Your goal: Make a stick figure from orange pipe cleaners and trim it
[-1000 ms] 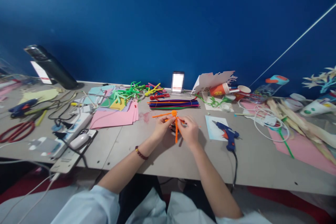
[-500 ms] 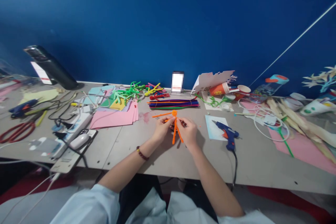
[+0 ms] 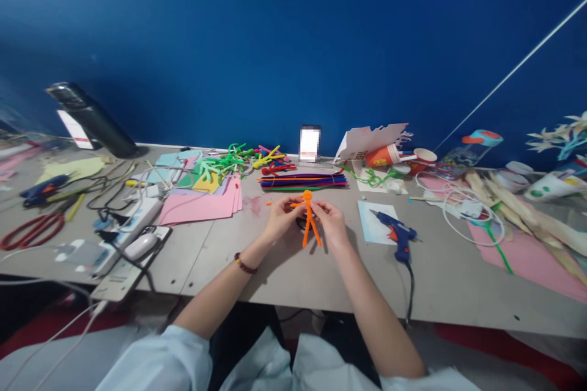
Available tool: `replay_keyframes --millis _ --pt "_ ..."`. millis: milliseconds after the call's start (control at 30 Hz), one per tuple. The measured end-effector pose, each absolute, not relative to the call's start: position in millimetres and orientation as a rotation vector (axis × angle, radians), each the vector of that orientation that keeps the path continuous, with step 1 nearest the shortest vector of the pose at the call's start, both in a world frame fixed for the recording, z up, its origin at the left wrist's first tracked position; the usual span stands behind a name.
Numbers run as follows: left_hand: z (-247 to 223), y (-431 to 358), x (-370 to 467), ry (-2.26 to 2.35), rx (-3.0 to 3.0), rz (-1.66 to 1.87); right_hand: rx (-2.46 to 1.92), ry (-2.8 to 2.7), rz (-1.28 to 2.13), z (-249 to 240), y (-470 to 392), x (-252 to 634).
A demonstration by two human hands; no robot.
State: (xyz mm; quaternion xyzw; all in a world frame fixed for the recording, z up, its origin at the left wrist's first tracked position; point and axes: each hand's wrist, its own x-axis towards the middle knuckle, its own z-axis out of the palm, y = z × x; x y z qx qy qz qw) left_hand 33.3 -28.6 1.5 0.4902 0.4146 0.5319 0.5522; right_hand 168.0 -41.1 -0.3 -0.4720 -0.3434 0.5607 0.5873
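Between my hands, above the grey table, is an orange pipe-cleaner figure (image 3: 309, 214) with a round head and two legs spread downward. My left hand (image 3: 283, 219) pinches it from the left, near the upper body, where an orange strand passes behind the fingers and its tip shows further left. On the other side my right hand (image 3: 331, 221) has its fingertips closed on the figure close below the head. Behind the hands lies a bundle of purple, blue, red and green pipe cleaners (image 3: 305, 181).
A blue glue gun (image 3: 398, 233) rests on a light-blue sheet right of my hands. Pink paper (image 3: 197, 206), a power strip (image 3: 131, 229) and red scissors (image 3: 34, 231) lie left. At the back are a phone (image 3: 310, 143), green pipe cleaners (image 3: 227, 162) and paper cups (image 3: 385, 155).
The figure's legs have swung into an even spread and its head is slightly higher. The long orange strand at left is now mostly behind my left hand. My right-hand fingers have shifted up toward the head.
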Motion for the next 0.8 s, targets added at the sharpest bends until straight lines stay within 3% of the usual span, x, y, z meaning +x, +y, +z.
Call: replay_keyframes --millis 400,800 --pt "-7.4 -22.5 20.9 1.125 2.239 1.515 -1.028 -0.733 1.442 1.9 -42.9 167.7" --pt "-5.3 -27.1 26.2 1.172 2.26 1.6 -0.893 -0.597 1.635 -3.1 -41.6 165.8"
